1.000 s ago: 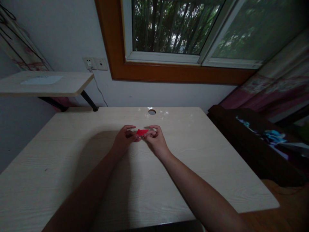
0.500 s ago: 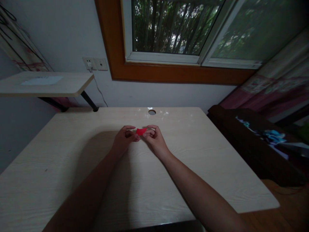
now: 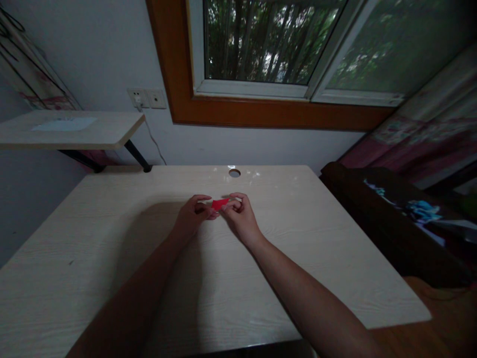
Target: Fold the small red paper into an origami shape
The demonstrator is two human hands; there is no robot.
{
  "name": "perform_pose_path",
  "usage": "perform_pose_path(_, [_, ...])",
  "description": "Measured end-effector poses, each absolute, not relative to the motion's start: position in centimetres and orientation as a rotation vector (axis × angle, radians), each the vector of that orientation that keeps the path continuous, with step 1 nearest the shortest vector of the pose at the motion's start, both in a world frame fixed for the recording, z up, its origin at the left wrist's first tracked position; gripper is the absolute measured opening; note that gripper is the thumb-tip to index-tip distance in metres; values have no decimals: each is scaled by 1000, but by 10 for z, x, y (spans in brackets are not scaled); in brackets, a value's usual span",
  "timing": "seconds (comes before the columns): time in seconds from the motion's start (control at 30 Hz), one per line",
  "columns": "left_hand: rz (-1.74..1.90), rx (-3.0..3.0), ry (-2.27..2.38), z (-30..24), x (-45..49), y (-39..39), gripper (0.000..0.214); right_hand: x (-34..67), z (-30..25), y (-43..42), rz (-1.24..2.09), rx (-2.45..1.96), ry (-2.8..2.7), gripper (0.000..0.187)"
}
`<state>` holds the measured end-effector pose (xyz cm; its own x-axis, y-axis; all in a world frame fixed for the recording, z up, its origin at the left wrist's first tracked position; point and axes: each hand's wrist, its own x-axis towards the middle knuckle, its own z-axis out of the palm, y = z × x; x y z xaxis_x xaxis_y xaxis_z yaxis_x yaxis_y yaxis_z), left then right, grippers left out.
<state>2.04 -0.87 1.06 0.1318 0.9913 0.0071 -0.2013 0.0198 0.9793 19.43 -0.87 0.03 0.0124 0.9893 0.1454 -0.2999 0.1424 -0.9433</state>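
A small piece of red paper (image 3: 219, 204) is held between my two hands, just above the pale wood-grain desk (image 3: 320, 258). My left hand (image 3: 193, 215) pinches its left end between thumb and fingers. At the other end, my right hand (image 3: 240, 215) grips it the same way, with the index finger curved above. The fingers hide both ends of the paper, so its full shape and any folds cannot be made out.
A round cable hole (image 3: 234, 173) lies near the desk's back edge. On the left stands a raised shelf (image 3: 122, 132) on black legs, bearing a white sheet (image 3: 65, 124). Wall sockets (image 3: 146, 98) and a window (image 3: 261, 49) are behind. Dark furniture (image 3: 391, 219) stands right.
The red paper and the fingers have shifted very slightly to the right, and the paper's angle has changed a little. Both hands keep their hold.
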Motion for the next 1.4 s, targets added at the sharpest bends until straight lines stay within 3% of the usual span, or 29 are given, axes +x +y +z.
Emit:
perform_pose_path(0.53, [1123, 1253, 871, 7, 20, -11, 51, 195, 7, -10, 1239, -894, -994, 44])
perform_pose_path(0.8, [1292, 1385, 1019, 20, 18, -14, 32, 195, 5, -10, 1261, -909, -1021, 46])
perform_pose_path(1.4, [1206, 1483, 947, 24, 17, -16, 22, 196, 5, -9, 1261, -868, -1074, 43])
